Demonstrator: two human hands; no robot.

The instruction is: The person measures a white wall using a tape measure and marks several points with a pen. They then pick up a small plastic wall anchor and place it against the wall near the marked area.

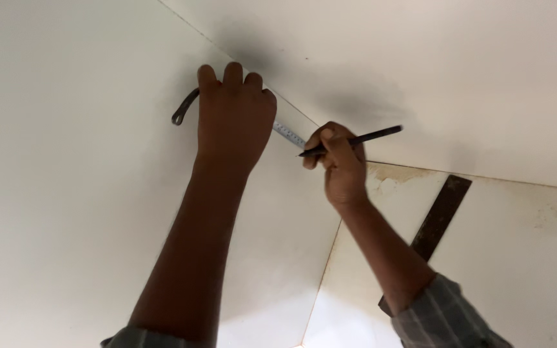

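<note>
My left hand (234,113) presses a tape measure against a white panel (66,161), with its dark wrist strap (184,108) curling out to the left. The silver tape blade (289,134) runs out to the right from under that hand, along the seam between two panels. My right hand (338,162) grips a dark pencil (356,140), its tip touching the surface right beside the tape blade.
A second white panel (433,71) meets the first at a corner seam. A stained pale board (517,238) lies lower right. A dark flat steel ruler (436,222) rests diagonally on it, partly hidden behind my right forearm.
</note>
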